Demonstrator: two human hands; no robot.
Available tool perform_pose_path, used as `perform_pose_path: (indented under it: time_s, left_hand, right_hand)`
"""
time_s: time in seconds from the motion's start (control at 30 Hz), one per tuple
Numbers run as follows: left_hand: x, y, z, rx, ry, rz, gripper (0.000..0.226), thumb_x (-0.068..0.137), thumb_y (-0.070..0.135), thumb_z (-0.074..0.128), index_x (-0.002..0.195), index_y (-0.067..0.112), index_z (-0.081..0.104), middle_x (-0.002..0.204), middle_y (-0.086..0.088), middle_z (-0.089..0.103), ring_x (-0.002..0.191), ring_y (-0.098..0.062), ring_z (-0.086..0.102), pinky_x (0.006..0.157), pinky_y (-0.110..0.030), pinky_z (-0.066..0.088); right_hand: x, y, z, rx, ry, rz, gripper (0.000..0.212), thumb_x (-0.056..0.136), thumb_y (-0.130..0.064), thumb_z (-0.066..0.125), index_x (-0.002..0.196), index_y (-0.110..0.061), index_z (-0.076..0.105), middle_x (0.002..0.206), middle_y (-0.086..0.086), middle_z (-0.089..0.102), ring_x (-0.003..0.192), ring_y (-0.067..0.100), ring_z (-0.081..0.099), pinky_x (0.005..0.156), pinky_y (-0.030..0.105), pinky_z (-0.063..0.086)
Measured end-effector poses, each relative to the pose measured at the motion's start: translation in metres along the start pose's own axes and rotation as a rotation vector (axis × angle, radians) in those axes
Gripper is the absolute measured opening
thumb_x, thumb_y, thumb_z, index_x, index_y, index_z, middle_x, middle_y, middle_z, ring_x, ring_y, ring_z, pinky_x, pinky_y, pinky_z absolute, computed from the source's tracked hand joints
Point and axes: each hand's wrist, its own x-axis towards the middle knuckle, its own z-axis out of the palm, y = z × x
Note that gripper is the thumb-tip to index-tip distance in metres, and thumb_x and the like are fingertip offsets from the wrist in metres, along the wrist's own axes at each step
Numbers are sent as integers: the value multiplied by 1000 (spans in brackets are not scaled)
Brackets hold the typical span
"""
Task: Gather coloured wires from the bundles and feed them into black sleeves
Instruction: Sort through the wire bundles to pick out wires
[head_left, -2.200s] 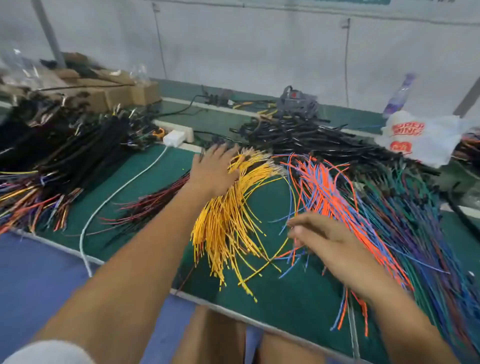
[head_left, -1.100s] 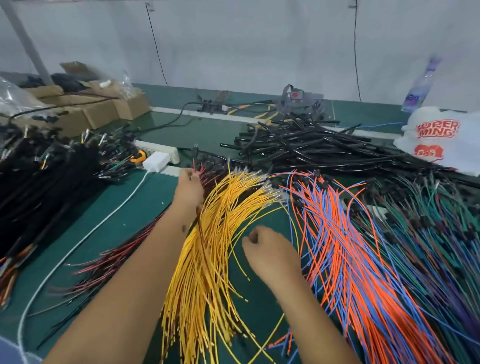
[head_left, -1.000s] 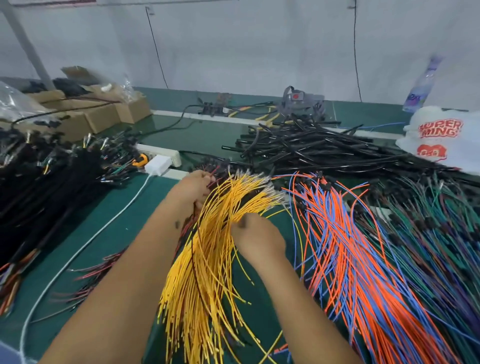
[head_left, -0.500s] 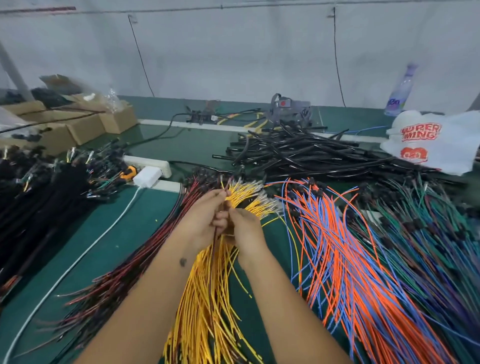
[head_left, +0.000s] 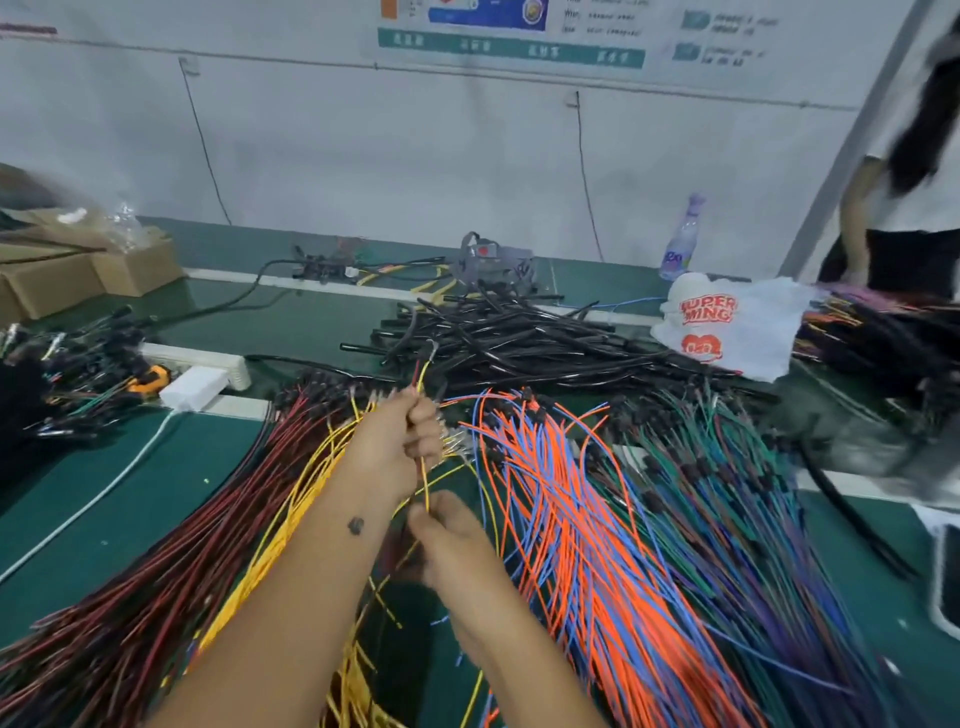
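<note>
Both hands (left hand (head_left: 402, 441), right hand (head_left: 447, 540)) pinch one yellow wire (head_left: 425, 480).

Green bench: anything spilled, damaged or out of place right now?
Nothing stands out. The wire bundles lie sorted by colour, the black sleeves are piled behind them, and the left hand and right hand hold a yellow wire.

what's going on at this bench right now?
A person is picking wires at a green bench. The left hand grips a few wires, a yellow wire among them, lifted off the yellow bundle. The right hand pinches the same yellow wire lower down. The pile of black sleeves lies behind the bundles, apart from both hands; nothing is being fed in yet.
</note>
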Motion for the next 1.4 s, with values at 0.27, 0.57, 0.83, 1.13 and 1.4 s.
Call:
perform_pose_path:
  time_s: [0.27,0.57,0.83,1.13,1.4]
  left_hand:
    - [12,40,-19,1221,138,428,26,103,20,30,95,15,54,58,5,42,44,-10,34,41,-23,25]
    - [7,-20,-55,1055,47,210,29,104,20,31,88,15,55,51,6,31,38,-9,23,41,-16,17]
    - [-4,-84,-58,912,114,475,32,103,29,33,85,18,57,59,5,36,54,-15,33,54,-33,28]
    - [-4,-88,-61,926,86,495,30,99,35,43,83,35,67,51,3,35,48,-18,32,53,-33,26]
    - [1,-102,-39,728,187,415,31,101,32,39,79,24,61,50,11,30,45,-8,25,50,-29,21]
  right_hand:
    - [-54,-13,-3,-53,-275,130,15,105,-22,38,96,-18,49,42,-10,40,33,3,34,35,16,26]
    - [-59,-38,-52,-476,-627,115,35,101,-28,45,119,1,53,73,15,65,50,4,57,51,16,45]
    - [8,-13,-118,-720,378,-155,13,89,-34,52,84,-33,63,80,-8,66,69,7,58,68,28,45]
    - [37,23,-138,-1025,540,-239,18,95,-31,57,107,-18,60,100,1,47,100,28,49,84,37,43]
    - [32,-8,-158,-1025,668,-311,26,93,-38,57,80,-18,68,91,6,59,93,25,53,80,39,46]
